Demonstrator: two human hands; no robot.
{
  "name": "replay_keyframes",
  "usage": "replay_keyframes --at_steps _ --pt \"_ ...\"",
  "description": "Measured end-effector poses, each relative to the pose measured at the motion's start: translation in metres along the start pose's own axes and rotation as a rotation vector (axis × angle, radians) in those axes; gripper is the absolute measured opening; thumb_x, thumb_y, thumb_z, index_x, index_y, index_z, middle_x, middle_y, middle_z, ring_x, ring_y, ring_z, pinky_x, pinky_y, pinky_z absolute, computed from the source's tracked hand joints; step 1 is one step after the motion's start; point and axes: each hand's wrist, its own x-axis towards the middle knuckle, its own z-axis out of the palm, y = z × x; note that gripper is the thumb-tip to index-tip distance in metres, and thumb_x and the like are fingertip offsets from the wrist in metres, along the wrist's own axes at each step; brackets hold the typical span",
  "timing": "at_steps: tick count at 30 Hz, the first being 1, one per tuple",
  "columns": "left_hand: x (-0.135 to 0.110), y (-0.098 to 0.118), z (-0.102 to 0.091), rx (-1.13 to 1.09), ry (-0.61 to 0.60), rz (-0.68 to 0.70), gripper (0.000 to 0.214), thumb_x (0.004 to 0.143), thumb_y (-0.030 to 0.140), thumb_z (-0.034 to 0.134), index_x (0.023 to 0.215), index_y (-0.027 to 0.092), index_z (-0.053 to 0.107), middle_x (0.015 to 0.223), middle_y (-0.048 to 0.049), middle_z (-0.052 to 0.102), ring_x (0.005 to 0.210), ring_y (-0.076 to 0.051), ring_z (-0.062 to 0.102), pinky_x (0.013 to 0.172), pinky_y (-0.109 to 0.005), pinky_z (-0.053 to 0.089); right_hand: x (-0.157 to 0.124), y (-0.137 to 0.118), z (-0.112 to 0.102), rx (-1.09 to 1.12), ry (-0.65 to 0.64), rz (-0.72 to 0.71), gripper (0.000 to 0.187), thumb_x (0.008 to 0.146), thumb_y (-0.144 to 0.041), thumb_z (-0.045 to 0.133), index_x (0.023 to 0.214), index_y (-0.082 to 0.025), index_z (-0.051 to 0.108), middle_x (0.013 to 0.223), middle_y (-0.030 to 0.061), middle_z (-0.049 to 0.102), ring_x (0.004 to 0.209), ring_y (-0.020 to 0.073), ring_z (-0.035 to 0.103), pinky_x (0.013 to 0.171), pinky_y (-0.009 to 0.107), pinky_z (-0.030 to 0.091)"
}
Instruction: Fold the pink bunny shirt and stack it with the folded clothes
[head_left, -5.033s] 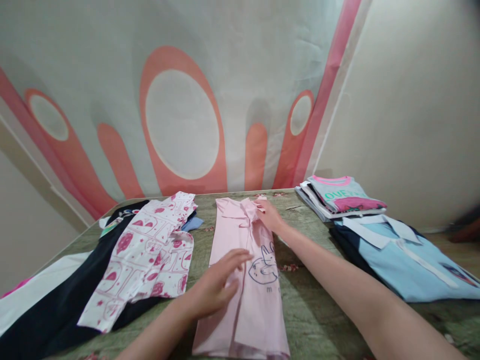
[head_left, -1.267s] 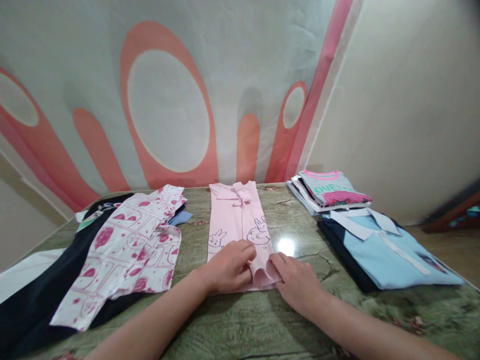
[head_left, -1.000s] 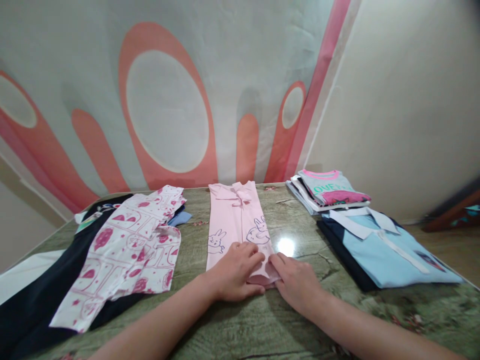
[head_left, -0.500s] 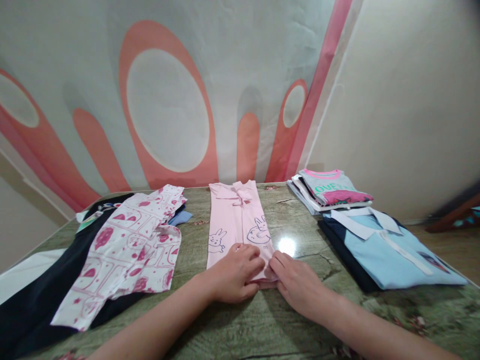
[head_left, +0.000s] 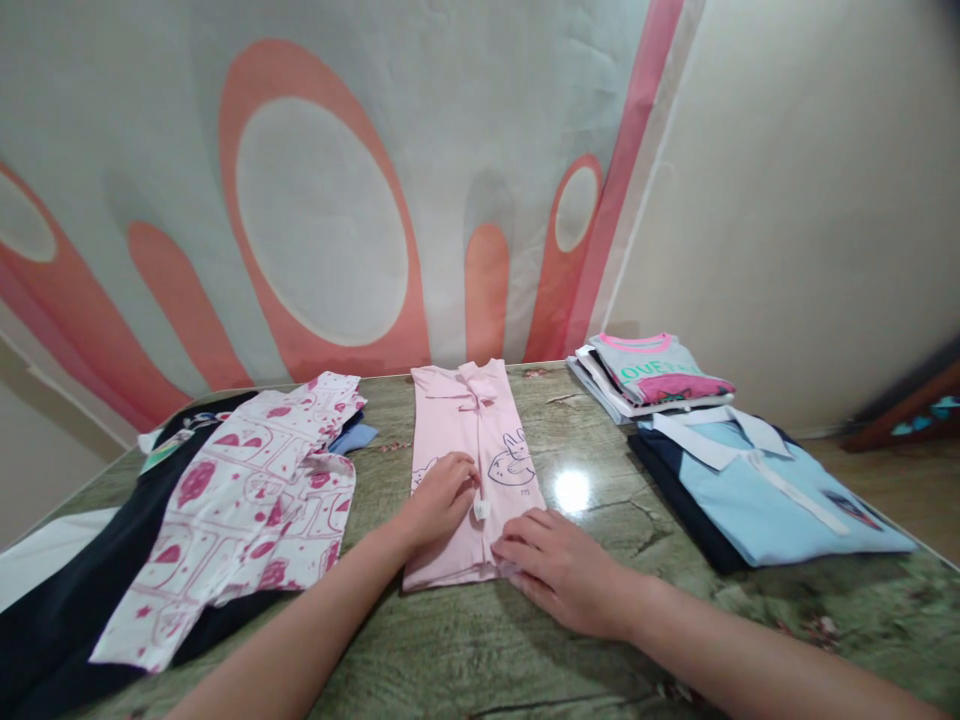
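A pink garment (head_left: 450, 425) with rabbit line drawings lies folded into a long narrow strip, its collar at the far end. A small white tag (head_left: 481, 510) shows at its middle seam. My left hand (head_left: 442, 500) rests on the left half of the cloth, fingers extended and tips beside the tag. At the near right corner, my right hand (head_left: 562, 570) has its fingers closed on the hem; its thumb is mostly hidden.
On the left, a white shirt with pink prints (head_left: 247, 500) lies over black clothing (head_left: 75, 610). A folded light blue polo shirt (head_left: 772, 500) and a stack of folded shirts (head_left: 652, 375) are on the right. A wall borders the wood-patterned table (head_left: 420, 660) at its far edge.
My left hand has moved up and left from the near edge onto the cloth, uncovering the tag. My right hand has shifted slightly left and nearer. The whole view has shifted a little.
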Motion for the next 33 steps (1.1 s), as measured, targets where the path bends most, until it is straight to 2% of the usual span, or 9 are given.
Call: replay_keyframes --at_steps 6,12,17,21,25,29,33 --pt "0.000 0.001 -0.002 0.062 -0.091 0.040 0.024 0.087 0.018 0.050 0.110 0.020 0.058 0.128 -0.0102 0.054 0.122 -0.023 0.048 0.106 -0.042 0.038 -0.001 0.005 -0.007 0.011 -0.071 -0.022 0.027 0.094 -0.022 0.051 0.119 -0.028 0.060 0.106 0.0033 0.059 0.099 0.0180 0.050 0.087 0.032 0.040" --pt "-0.001 -0.009 -0.014 -0.106 -0.198 0.035 0.019 0.088 0.018 0.052 0.096 0.023 0.068 0.134 -0.0062 0.054 0.133 -0.022 0.042 0.111 -0.042 0.033 -0.004 0.014 0.003 0.084 -0.020 -0.024 0.022 0.098 -0.028 0.048 0.111 -0.025 0.065 0.095 0.0042 0.059 0.090 0.0165 0.053 0.081 0.029 0.041" --pt "-0.002 -0.012 -0.020 -0.177 -0.262 0.000 0.020 0.082 0.018 0.061 0.099 0.024 0.070 0.142 -0.0063 0.050 0.140 -0.025 0.034 0.114 -0.047 0.027 -0.005 0.017 0.008 0.113 -0.009 0.001 0.025 0.099 -0.025 0.045 0.115 -0.025 0.064 0.094 0.0042 0.059 0.088 0.0161 0.053 0.079 0.028 0.040" --pt "-0.001 -0.013 -0.020 -0.213 -0.265 -0.002 0.019 0.078 0.014 0.061 0.091 0.023 0.071 0.140 -0.0052 0.051 0.139 -0.024 0.035 0.114 -0.047 0.026 -0.003 0.013 0.002 0.063 -0.059 -0.020 0.030 0.098 -0.026 0.046 0.124 -0.031 0.060 0.098 0.0035 0.060 0.090 0.0167 0.052 0.079 0.029 0.039" --pt "-0.001 -0.017 -0.023 -0.276 -0.286 -0.014 0.015 0.074 0.010 0.060 0.078 0.021 0.069 0.138 -0.0039 0.054 0.139 -0.024 0.035 0.114 -0.047 0.026 -0.002 0.010 -0.002 0.017 -0.100 -0.036 0.032 0.097 -0.025 0.048 0.123 -0.036 0.060 0.098 0.0026 0.059 0.091 0.0169 0.052 0.080 0.029 0.039" --pt "-0.002 -0.019 -0.029 -0.343 -0.333 -0.024 0.012 0.074 0.011 0.060 0.074 0.021 0.068 0.140 -0.0032 0.053 0.141 -0.023 0.033 0.114 -0.044 0.027 -0.005 0.011 -0.001 0.067 -0.058 -0.037 0.028 0.096 -0.025 0.050 0.118 -0.035 0.065 0.096 0.0027 0.060 0.089 0.0162 0.054 0.078 0.029 0.040" --pt "-0.002 -0.018 -0.035 -0.374 -0.333 -0.061 0.014 0.076 0.012 0.057 0.079 0.021 0.068 0.139 -0.0033 0.055 0.141 -0.023 0.033 0.114 -0.044 0.027 -0.002 0.015 -0.003 0.241 -0.011 0.012 0.026 0.097 -0.022 0.046 0.113 -0.026 0.067 0.094 0.0039 0.062 0.087 0.0147 0.057 0.078 0.027 0.043"
